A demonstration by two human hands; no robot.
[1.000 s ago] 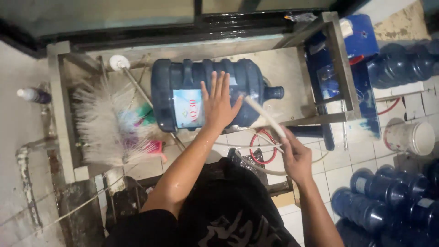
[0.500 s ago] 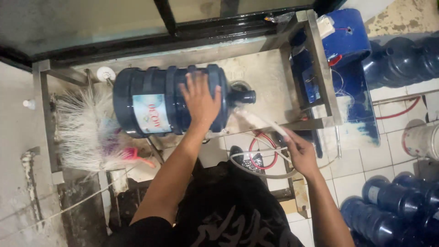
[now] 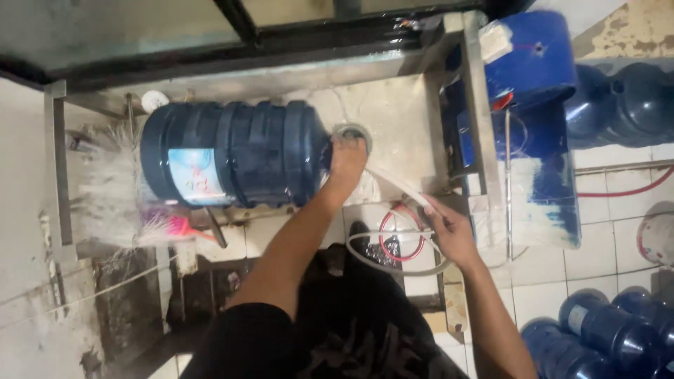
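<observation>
A large dark-blue water jug [image 3: 235,154] lies on its side on the wet steel table [image 3: 400,119], its base to the left against a white bristle brush [image 3: 105,189] and its neck pointing right. The left hand [image 3: 347,158] sits at the jug's neck, its grip closed around the mouth end, which it hides from view. The right hand [image 3: 449,228] is nearer and to the right, its grip closed on a pale flexible hose [image 3: 393,184] that runs up and left from the fingers to the jug's mouth; more of the hose loops below the table's near edge.

Judging from this, the work looks to be in its middle: the jug is already laid down and steadied, the hose end is brought to the opening, and the table around it is wet. Whether water is flowing, or whether the hose tip is inside the neck or just at it, I cannot tell, since the left hand covers that spot. The jug has not been stood upright or moved off the table. More blue jugs [image 3: 604,337] wait on the tiled floor [image 3: 597,253] at near right, and others [image 3: 632,98] lie at far right.
</observation>
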